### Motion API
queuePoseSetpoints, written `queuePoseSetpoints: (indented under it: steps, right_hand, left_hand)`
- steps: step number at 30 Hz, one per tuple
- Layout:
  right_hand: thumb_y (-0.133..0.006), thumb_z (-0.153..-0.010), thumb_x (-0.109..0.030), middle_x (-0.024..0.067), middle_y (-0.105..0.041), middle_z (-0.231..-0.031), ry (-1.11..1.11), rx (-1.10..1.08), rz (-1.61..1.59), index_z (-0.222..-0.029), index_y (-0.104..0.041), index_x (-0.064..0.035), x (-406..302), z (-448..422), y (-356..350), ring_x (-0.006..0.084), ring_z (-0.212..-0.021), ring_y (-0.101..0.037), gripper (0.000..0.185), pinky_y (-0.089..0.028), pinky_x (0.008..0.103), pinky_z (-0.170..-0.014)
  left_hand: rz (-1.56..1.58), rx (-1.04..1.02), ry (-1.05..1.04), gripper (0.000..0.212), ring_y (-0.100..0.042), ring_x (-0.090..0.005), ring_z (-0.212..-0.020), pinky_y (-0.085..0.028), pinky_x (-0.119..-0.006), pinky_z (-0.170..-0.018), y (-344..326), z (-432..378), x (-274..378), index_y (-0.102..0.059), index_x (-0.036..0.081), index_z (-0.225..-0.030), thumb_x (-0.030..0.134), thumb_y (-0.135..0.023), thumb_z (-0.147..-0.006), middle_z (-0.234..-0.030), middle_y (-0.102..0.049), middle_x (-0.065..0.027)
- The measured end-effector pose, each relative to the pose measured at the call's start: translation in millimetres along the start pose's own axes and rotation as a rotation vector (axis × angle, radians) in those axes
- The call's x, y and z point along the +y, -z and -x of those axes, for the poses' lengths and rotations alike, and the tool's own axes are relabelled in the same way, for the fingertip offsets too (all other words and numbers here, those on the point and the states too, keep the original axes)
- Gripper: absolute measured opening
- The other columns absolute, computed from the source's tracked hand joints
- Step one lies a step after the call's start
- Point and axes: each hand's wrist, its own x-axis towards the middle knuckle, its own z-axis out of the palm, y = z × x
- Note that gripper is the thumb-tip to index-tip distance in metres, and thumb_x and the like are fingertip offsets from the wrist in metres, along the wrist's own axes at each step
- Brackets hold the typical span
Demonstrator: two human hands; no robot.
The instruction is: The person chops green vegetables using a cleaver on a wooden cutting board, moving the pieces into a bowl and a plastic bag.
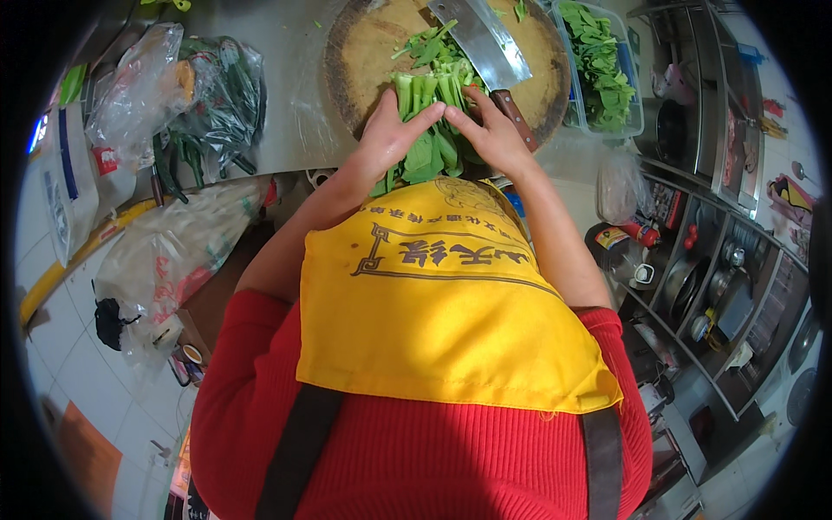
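A bunch of leafy greens (424, 97) lies on a round wooden chopping block (364, 45), its pale cut stems pointing away from me and its leaves hanging towards my apron. My left hand (393, 130) grips the bunch from the left side. On the right side my right hand (487, 130) holds it too, and the two thumbs nearly meet over the stems. A cleaver (487, 45) with a wooden handle rests on the block, its handle just right of my right hand. Chopped green pieces (432, 44) lie beside the blade. The undersides of the bunch and some fingertips are hidden.
A clear plastic container (640, 123) of cut leaves (601, 71) stands right of the block. Plastic bags with dark green vegetables (227, 97) lie on the metal counter (296, 84) at left. A metal shelf rack (689, 331) with pans is at right.
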Motion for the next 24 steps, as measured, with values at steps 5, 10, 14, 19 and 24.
queuePoseSetpoints:
  steps: [5, 10, 14, 19, 24]
  right_hand:
    - [-0.062, -0.074, -0.061, 0.0289, -0.043, -0.130, 0.011, -0.111, -0.229, -0.136, -0.031, 0.0048, 2, -2, 0, 0.0346, -0.124, -0.042, 0.096, -0.034, 0.0362, -0.102]
    - [-0.070, -0.071, -0.053, 0.0272, -0.042, -0.132, -0.004, -0.027, -0.021, -0.138, -0.025, 0.0046, -8, 0, -10, 0.0332, -0.125, -0.041, 0.099, -0.033, 0.0357, -0.102]
    - [-0.073, -0.072, -0.035, 0.0211, -0.051, -0.123, 0.039, 0.025, -0.172, -0.134, -0.032, 0.0054, 1, -8, -6, 0.0265, -0.111, -0.053, 0.085, -0.041, 0.0324, -0.093]
    - [-0.069, -0.076, -0.016, 0.0116, -0.060, -0.109, -0.113, -0.149, -0.601, -0.127, -0.045, -0.0003, 17, -15, 7, 0.0180, -0.095, -0.059, 0.059, -0.048, 0.0285, -0.082]
    - [-0.055, -0.081, -0.004, 0.0094, -0.061, -0.104, -0.191, -0.211, -0.747, -0.123, -0.049, -0.0020, 14, -12, 16, 0.0150, -0.088, -0.060, 0.043, -0.049, 0.0278, -0.078]
  left_hand:
    - [0.288, 0.005, -0.090, 0.065, -0.044, -0.0229, -0.118, -0.034, -0.032, -0.099, -21, 9, 2, -0.033, -0.002, -0.134, 0.045, -0.050, -0.092, -0.128, -0.046, -0.0164]
    - [0.646, -0.075, 0.069, 0.046, -0.047, -0.0171, -0.114, -0.038, -0.029, -0.096, -22, 16, 20, -0.034, 0.001, -0.135, 0.021, -0.047, -0.096, -0.125, -0.049, -0.0095]
    - [0.391, 0.030, -0.046, 0.047, -0.055, -0.0186, -0.103, -0.046, -0.031, -0.087, -14, 4, -5, -0.038, -0.004, -0.128, -0.004, -0.055, -0.084, -0.115, -0.055, -0.0120]
    - [0.593, -0.020, 0.078, 0.041, -0.057, -0.0191, -0.099, -0.046, -0.030, -0.086, 9, -2, -11, -0.042, -0.004, -0.121, -0.007, -0.054, -0.082, -0.111, -0.057, -0.0137]
    - [0.657, -0.042, 0.164, 0.034, -0.056, -0.0199, -0.103, -0.047, -0.032, -0.088, 13, -2, -15, -0.041, -0.004, -0.124, 0.001, -0.043, -0.090, -0.112, -0.057, -0.0143]
